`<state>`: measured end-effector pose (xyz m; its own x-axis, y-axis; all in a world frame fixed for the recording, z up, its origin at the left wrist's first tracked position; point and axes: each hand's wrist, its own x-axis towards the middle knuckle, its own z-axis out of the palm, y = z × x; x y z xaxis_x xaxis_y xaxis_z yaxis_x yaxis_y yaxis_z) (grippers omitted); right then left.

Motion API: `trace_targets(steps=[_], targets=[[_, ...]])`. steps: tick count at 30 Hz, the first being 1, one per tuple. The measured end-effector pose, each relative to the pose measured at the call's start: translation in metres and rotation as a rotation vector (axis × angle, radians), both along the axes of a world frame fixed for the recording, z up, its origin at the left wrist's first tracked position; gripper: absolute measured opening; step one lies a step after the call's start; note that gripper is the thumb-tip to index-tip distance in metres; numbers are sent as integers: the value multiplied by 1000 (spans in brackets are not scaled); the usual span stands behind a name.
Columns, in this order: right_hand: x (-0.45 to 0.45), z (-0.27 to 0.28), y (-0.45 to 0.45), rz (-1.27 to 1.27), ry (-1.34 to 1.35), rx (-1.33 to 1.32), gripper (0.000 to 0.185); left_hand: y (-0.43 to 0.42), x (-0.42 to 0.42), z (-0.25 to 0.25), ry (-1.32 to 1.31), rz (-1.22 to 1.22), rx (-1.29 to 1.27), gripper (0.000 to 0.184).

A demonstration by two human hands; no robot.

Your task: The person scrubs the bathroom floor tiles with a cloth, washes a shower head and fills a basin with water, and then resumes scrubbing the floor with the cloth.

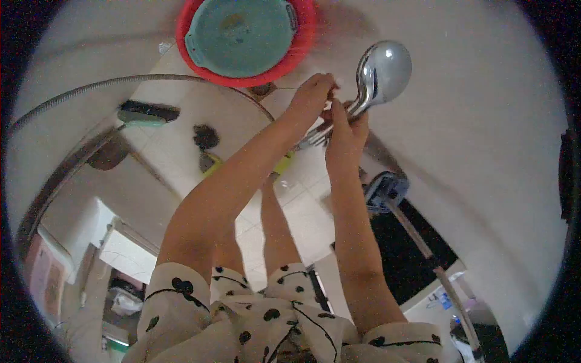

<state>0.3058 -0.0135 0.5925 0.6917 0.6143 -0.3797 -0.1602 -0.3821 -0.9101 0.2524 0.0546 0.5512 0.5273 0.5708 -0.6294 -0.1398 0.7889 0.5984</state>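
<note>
My right hand [346, 138] is closed around shiny metal cutlery. The large rounded spoon bowls [390, 71] point up and to the right, and fork tines [315, 138] stick out at the lower left. My left hand [311, 97] is beside it, fingers bent and pressed together close to the right fingertips. Whatever is between the left fingers is too small to make out. Above my hands, a teal basin [242, 36] sits inside a red basin [307, 36].
A grey hose [151, 77] curves across the left. A green-and-black brush [148, 114] lies on the tiled floor near a dark clump [206, 137]. At the right are a blue-grey mop-like head [387, 189] on a pole and a black panel [405, 248].
</note>
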Motion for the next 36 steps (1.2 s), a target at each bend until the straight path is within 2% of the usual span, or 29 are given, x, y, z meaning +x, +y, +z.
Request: trace_targets(steps=[2,6,7,9,12,15,16,18,20,21,23,24,26,30,33,36], targets=[[8,26,-10,25,-117,0,17,16,25,48,-115,41,-71,29],[25,82,-18,45,-232,-19,16,22,67,98,-454,-12,-73,25],[33,91,-18,42,-236,-19,16,24,69,108,-364,-115,62,27],[57,94,-24,92,-282,33,18,25,80,131,-429,-55,-86,28],[83,105,-28,158,-347,3,24,26,112,129,-622,116,-82,29],[101,107,-26,194,-390,-1,24,27,137,118,-568,236,88,35],[104,113,-22,192,-375,-12,24,25,147,109,-495,357,139,41],[113,119,-13,202,-372,-22,25,18,167,97,-50,548,793,48],[126,122,-14,225,-383,-46,25,13,199,72,219,591,1132,57],[129,122,-17,257,-427,-99,23,14,220,48,238,551,1153,60],[137,122,-20,323,-520,-206,17,17,238,43,306,550,1115,67],[139,120,-20,330,-525,-193,17,20,236,60,357,585,1055,70],[139,115,-22,337,-524,-170,18,18,235,62,442,569,977,74],[147,114,-31,391,-438,-290,20,17,231,34,488,412,913,76],[143,101,-37,365,-311,-293,21,9,232,9,199,387,750,67],[139,82,-38,398,-233,-295,23,-4,236,-27,-328,489,363,58]])
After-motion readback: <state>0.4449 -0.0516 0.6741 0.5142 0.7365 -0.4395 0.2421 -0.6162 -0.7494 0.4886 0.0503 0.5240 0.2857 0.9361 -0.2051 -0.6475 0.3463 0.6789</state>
